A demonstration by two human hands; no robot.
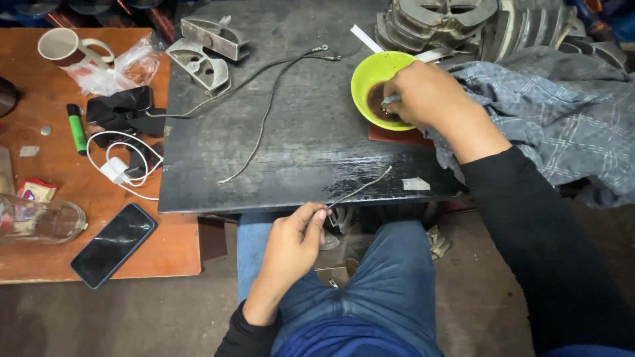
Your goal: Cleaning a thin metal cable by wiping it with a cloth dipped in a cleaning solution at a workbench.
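Head view: the left hand (291,241) rests over the lap just below the edge of the black bench (297,132), thumb and fingers pinched on 1 end of a short wire (360,188). The wire slants up and right, its far end lying over the bench edge beside a pale scrap (416,184).

The right hand (423,96) reaches into a green bowl (370,73) holding dark liquid. Its fingers are closed on a small grey tool (390,101) whose tip sits at the liquid. The bowl stands on a reddish pad (390,135), touching a grey checked cloth (549,119).

2 longer wires (264,112) lie loose across the bench, near 2 metal brackets (205,49). On the orange table (165,244) to the left sit a phone (114,244), charger (119,168), green marker (77,129), mug (63,47) and glass jar (40,221).

Risks, as I judge them: the bowl sits close to the cloth, so a nudge from the wrist could tip it and soak the fabric. A loaded tool could drip on the bench or jeans. The thin wire, pinched only at its tip, could slip or bend.

Hard to tell: the hand covers most of the tool, so its kind is unclear, as is the liquid. The finned metal part (463,26) at the top is cut off, and the right forearm hides some of the cloth.
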